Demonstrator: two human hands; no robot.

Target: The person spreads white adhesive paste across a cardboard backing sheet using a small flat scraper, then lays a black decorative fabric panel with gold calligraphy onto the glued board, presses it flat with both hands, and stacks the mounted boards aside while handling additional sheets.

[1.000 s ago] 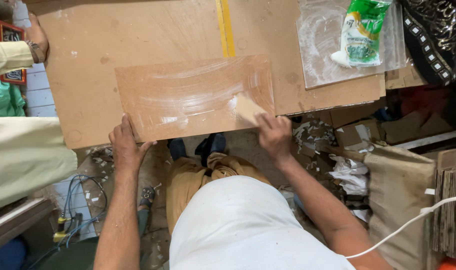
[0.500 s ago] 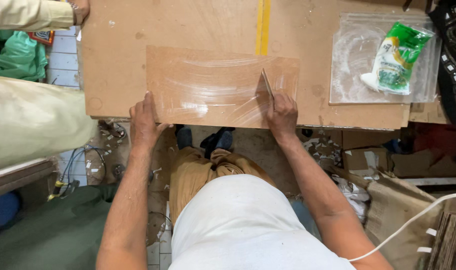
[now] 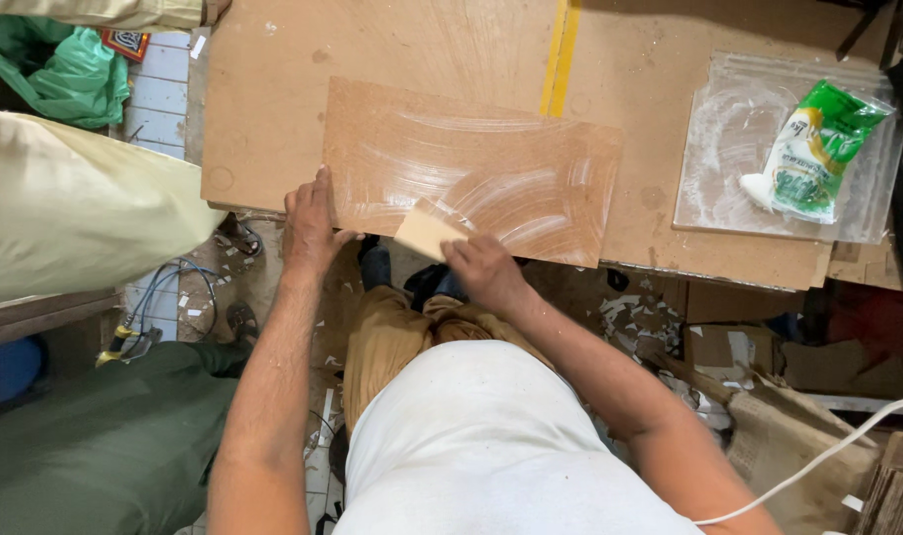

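Observation:
A rectangular brown board (image 3: 471, 163) streaked with white glue lies on a larger brown worktable (image 3: 372, 50). My left hand (image 3: 309, 223) lies flat on the board's near left corner, pressing it down. My right hand (image 3: 483, 272) grips a small tan scraper card (image 3: 427, 230), whose edge rests on the board's near edge among the white smears.
A clear sheet (image 3: 729, 178) smeared white lies at the right of the table with a green-and-white glue pouch (image 3: 808, 149) on it. A yellow stripe (image 3: 561, 50) runs across the table. Another person in pale clothing (image 3: 65, 208) stands at the left. Scraps litter the floor (image 3: 660, 327).
My right hand has slid the scraper leftward along the board's near edge, from the right side towards the middle. The view has shifted; my left hand stays on the left corner.

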